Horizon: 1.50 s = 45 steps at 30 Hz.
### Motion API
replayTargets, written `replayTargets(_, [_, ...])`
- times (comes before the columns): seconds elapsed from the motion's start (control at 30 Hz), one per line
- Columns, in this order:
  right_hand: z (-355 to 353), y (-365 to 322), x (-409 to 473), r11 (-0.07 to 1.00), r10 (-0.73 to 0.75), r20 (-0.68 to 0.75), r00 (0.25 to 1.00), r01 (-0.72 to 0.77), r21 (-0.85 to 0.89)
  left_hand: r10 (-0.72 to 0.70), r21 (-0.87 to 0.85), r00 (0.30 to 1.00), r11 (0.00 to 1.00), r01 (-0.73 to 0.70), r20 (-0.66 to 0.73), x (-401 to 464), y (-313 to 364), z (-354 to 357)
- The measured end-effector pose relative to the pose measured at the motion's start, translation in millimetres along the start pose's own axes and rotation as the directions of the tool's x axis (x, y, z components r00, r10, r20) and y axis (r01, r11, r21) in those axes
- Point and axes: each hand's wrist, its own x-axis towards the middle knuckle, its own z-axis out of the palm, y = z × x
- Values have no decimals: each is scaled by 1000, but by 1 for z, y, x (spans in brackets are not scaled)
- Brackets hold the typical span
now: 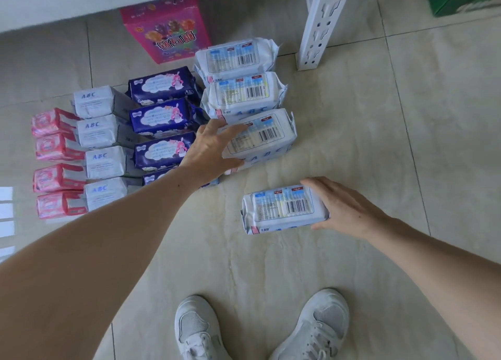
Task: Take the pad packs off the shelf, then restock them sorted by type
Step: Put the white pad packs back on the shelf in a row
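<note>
Right hand (344,210) grips near white pack (282,208); left hand (214,145), fingers spread, rests on row's nearest pack (263,140). Slide it flush, barcode up.

Left hand (210,145), right hand (344,209) outstretched

Head cam, wide-angle; steep downward view onto tiled floor (352,143); close range

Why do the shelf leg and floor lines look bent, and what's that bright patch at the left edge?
Head view: the wide-angle lens bows the white shelf leg and the tile seams; the bright patch is glare reflected off the glossy floor; small print on the white packs is too soft to read.
</note>
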Motion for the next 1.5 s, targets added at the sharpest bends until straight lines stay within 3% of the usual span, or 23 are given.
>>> replayTargets(0.17, [-67,-37,-45,999,23,61,998,-26,38,19,-163,996,987,-5,84,-39,37,-63])
replayTargets(0.3, [-141,-89,-90,998,9,29,1000,-11,67,38,-243,993,970,-9,113,-87,70,-139])
replayTargets(0.63, [-350,-244,-186,997,-82,0,997,82,-3,115,-245,986,966,-84,117,-198,153,-386])
replayTargets(1.1, [-557,-448,-296,945,-291,-239,927,239,-222,260,-183,957,942,-280,-130,-334,220,-672])
replayTargets(1.27, [-619,-483,-289,932,-303,-317,899,211,-295,310,-106,920,934,-342,-240,-332,236,-751])
replayTargets(1.5, [-685,-485,-236,937,-299,-389,871,191,-293,284,-65,914,947,-315,-289,-265,246,-808])
